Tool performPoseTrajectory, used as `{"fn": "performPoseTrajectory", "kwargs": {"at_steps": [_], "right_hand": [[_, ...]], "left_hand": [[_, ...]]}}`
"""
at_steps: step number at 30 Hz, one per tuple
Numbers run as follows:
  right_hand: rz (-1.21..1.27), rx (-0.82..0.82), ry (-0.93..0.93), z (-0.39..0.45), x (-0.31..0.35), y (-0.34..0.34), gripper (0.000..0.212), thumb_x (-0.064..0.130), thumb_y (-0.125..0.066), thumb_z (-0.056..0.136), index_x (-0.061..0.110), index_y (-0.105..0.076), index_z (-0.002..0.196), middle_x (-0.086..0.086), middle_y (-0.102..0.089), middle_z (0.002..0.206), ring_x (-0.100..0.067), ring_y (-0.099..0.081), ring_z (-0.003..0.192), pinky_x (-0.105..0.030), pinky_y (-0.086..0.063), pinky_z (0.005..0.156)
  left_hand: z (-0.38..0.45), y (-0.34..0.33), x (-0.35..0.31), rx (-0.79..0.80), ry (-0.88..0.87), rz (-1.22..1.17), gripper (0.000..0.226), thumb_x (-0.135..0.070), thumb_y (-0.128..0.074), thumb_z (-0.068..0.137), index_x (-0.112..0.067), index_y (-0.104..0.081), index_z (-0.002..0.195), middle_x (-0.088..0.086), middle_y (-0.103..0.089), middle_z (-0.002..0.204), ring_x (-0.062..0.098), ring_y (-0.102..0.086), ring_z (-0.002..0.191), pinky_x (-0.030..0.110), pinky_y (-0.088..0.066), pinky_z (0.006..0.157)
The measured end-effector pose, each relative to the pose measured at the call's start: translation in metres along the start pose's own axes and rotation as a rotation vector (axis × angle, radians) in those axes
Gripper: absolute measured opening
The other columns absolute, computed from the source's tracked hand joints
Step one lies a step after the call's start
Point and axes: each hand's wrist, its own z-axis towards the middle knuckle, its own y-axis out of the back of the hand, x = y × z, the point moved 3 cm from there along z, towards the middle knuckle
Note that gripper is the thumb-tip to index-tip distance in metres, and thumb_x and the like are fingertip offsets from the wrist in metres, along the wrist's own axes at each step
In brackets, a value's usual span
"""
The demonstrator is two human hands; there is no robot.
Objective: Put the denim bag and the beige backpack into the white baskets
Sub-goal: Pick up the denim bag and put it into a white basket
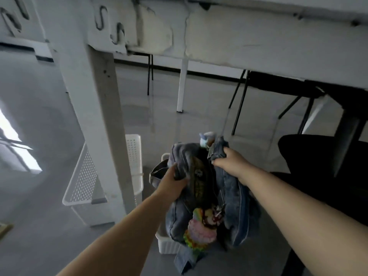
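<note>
A blue denim bag (233,198) with colourful charms hanging from it is held up in front of me, low in the middle of the view. My left hand (173,180) grips its left top edge and my right hand (229,162) grips its right top edge. Directly below the bag stands a white ribbed basket (167,246), mostly hidden by the denim. A second white perforated basket (83,184) sits on the floor to the left, partly behind a white post. The beige backpack is not in view.
A thick white post (103,120) rises at centre left, under a white beam (239,42) with black S-hooks (117,33). A black chair (322,162) stands at the right. Thin table and chair legs stand further back on the grey floor (39,136).
</note>
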Motion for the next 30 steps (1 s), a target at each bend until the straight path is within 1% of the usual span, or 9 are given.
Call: {"fn": "performPoseTrajectory", "kwargs": {"at_steps": [3,7,11,15,18,20,23,25,30], "right_hand": [[-0.016,-0.028,-0.004,0.008,-0.030,-0.008,0.040,0.010,-0.059,0.084,0.012,-0.059,0.124,-0.010,-0.065,0.106,-0.023,-0.059,0.093,-0.026,-0.040,0.066],[-0.216,0.009,-0.018,0.011,-0.062,-0.030,0.047,0.013,-0.059,0.084,0.012,-0.054,0.130,-0.013,-0.063,0.122,-0.030,-0.060,0.108,-0.033,-0.046,0.084],[-0.280,-0.077,-0.007,0.011,-0.072,-0.049,0.057,0.016,-0.056,0.086,0.019,-0.042,0.141,-0.010,-0.053,0.140,-0.030,-0.053,0.123,-0.029,-0.042,0.094],[-0.190,-0.234,0.157,0.016,-0.054,-0.039,0.049,0.014,-0.056,0.087,0.026,-0.049,0.135,-0.009,-0.059,0.132,-0.031,-0.058,0.114,-0.029,-0.044,0.084],[-0.046,-0.353,0.341,0.014,-0.034,-0.032,0.041,0.012,-0.056,0.087,0.027,-0.055,0.126,-0.015,-0.067,0.107,-0.033,-0.063,0.092,-0.029,-0.041,0.064],[0.038,-0.398,0.394,0.013,-0.024,-0.029,0.039,0.011,-0.057,0.088,0.025,-0.056,0.124,-0.011,-0.066,0.099,-0.027,-0.061,0.084,-0.027,-0.040,0.064],[-0.013,-0.401,0.266,0.026,-0.035,-0.027,0.036,0.017,-0.059,0.089,0.021,-0.055,0.124,0.004,-0.059,0.107,-0.011,-0.055,0.094,-0.016,-0.035,0.069],[-0.100,-0.361,0.074,0.033,-0.058,-0.028,0.037,0.022,-0.061,0.087,0.017,-0.056,0.124,0.001,-0.061,0.112,-0.018,-0.057,0.103,-0.019,-0.034,0.073],[0.040,-0.170,-0.177,0.017,-0.096,-0.041,0.039,0.027,-0.067,0.083,0.010,-0.061,0.117,-0.009,-0.065,0.111,-0.030,-0.061,0.106,-0.034,-0.047,0.090]], "left_hand": [[0.003,-0.008,0.070,0.116,0.176,0.183,0.070,-0.037,-0.076,0.054,-0.031,-0.051,0.119,0.014,-0.056,0.131,0.031,-0.056,0.118,0.045,-0.047,0.101],[-0.021,-0.014,0.119,0.205,0.252,0.617,0.095,-0.041,-0.063,0.068,-0.026,-0.014,0.148,0.011,-0.037,0.147,0.029,-0.045,0.129,0.035,-0.040,0.106],[-0.046,-0.016,0.127,0.290,0.078,0.829,0.072,-0.039,-0.050,0.085,-0.029,-0.017,0.148,0.002,-0.022,0.157,0.024,-0.025,0.143,0.034,-0.025,0.115],[-0.064,-0.012,0.116,0.321,-0.013,0.686,0.037,-0.040,-0.034,0.087,-0.023,-0.058,0.109,0.004,-0.063,0.122,0.022,-0.057,0.112,0.028,-0.046,0.089],[-0.066,-0.008,0.113,0.303,0.051,0.701,0.032,-0.043,-0.032,0.089,-0.023,-0.051,0.073,0.011,-0.068,0.101,0.025,-0.060,0.092,0.026,-0.040,0.069],[-0.067,-0.007,0.109,0.302,0.030,0.749,0.033,-0.045,-0.031,0.081,-0.020,-0.050,0.071,0.012,-0.064,0.094,0.029,-0.060,0.092,0.028,-0.040,0.068],[-0.067,-0.012,0.114,0.390,-0.028,0.990,0.026,-0.036,-0.038,0.085,-0.016,-0.053,0.086,0.013,-0.064,0.106,0.032,-0.059,0.097,0.031,-0.045,0.076],[-0.065,-0.018,0.120,0.387,-0.023,1.116,0.024,-0.034,-0.038,0.089,-0.015,-0.054,0.092,0.012,-0.065,0.109,0.034,-0.060,0.100,0.035,-0.047,0.080],[-0.052,-0.020,0.132,0.270,0.053,1.000,0.024,-0.027,-0.038,0.090,-0.019,-0.056,0.105,0.006,-0.067,0.112,0.031,-0.061,0.102,0.035,-0.050,0.082]]}}
